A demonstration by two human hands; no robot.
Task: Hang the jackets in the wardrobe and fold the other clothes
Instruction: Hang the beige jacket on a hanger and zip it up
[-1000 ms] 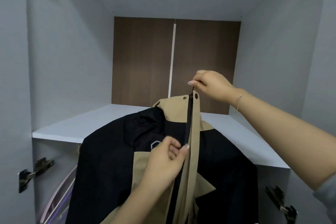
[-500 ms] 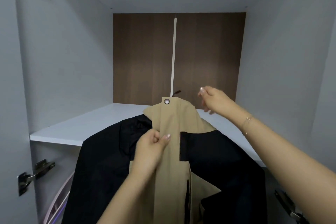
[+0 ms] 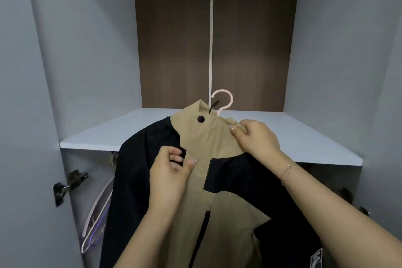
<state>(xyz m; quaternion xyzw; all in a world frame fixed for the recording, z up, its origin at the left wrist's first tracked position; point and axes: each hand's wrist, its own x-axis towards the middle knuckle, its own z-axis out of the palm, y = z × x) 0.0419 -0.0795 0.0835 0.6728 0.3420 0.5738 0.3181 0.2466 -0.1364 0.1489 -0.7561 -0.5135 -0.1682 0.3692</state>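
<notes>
We hold the jacket (image 3: pixel 213 180) on its pink hanger (image 3: pixel 224 102) before the wardrobe shelf (image 3: pixel 97 139). Our right hand (image 3: pixel 256 139) pinches the tan collar and our left hand (image 3: pixel 171 172) grips the front flap, likely squaring it for hanging.

No writing can be read here; the white patch (image 3: pixel 315 259) low on the jacket (image 3: pixel 217 180) is too blurred to make out.

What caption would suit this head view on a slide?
Both hands, left hand and right hand, grip the tan-and-black jacket on a pink hanger before the wardrobe shelf.
</notes>
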